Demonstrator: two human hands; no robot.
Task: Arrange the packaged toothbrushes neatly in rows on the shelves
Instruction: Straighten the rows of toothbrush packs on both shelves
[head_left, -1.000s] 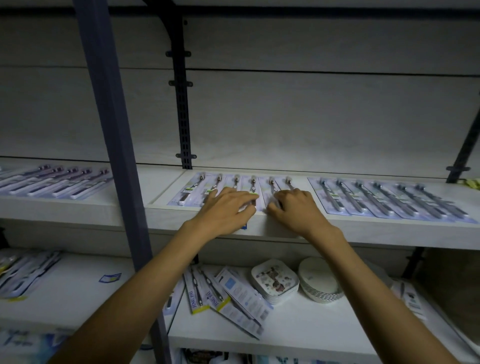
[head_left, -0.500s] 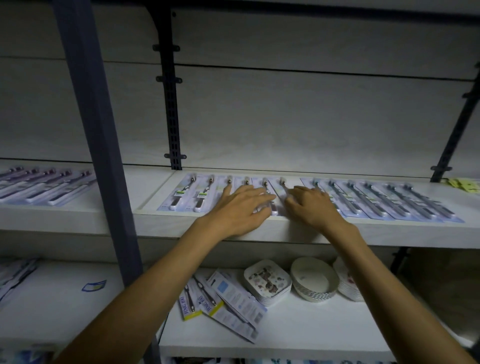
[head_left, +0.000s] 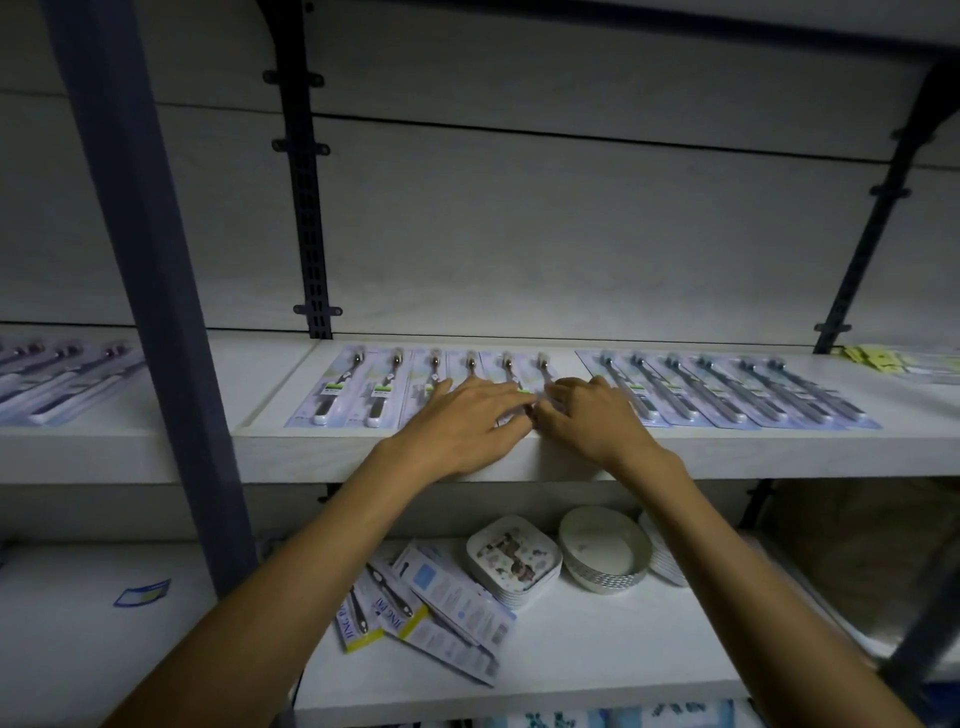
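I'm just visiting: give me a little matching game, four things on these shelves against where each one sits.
Things:
1. left hand
2. square plates
3. loose toothbrush packs
4. yellow packets

Places:
A. lower shelf, left of the plates
B. upper shelf, far right
C. on the middle row of toothbrush packs
D. lower shelf, beside the round bowls

Pairs: 1-C, 2-D, 3-A, 4-B

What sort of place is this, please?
Probably a small shop: packaged toothbrushes laid in rows on a white shelf, stacked dishes below, and slotted metal uprights behind.
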